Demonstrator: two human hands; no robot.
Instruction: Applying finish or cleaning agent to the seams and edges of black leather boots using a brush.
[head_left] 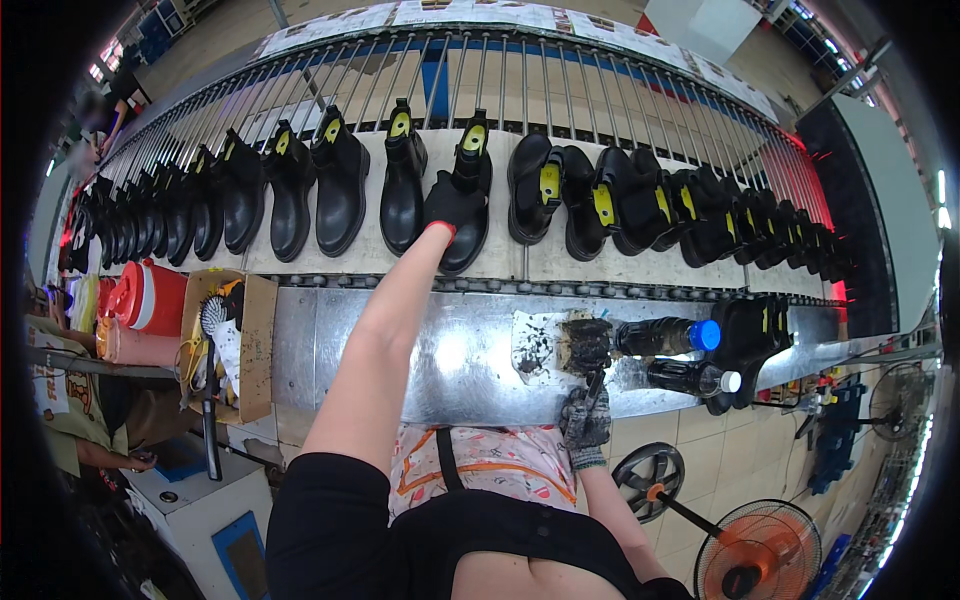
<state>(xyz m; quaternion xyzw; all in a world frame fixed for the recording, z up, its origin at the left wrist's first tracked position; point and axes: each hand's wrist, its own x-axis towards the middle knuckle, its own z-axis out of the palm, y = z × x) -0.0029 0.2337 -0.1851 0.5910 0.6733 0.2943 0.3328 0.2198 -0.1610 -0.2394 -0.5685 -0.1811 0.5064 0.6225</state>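
My left hand (452,203), in a black glove with a red cuff, reaches out to the row of footwear and grips a black ankle boot (466,245) around its instep. That boot stands upright, toe toward me, with a yellow patch inside its top. Close to my body, my right hand (588,416), in a grey stained glove, is closed on a thin dark-handled tool (596,383). The tool's far end meets a black-smeared square tray (584,345), where its tip cannot be made out. Beside the tray lies a white sheet (536,348) spotted with black.
More black boots (342,190) line the pale conveyor (300,262) on both sides. Two bottles of dark liquid, blue-capped (655,337) and white-capped (685,378), lie on the metal bench (450,350) near more boots (745,345). A cardboard box (258,345), red jug (150,295) and fan (758,555) flank me.
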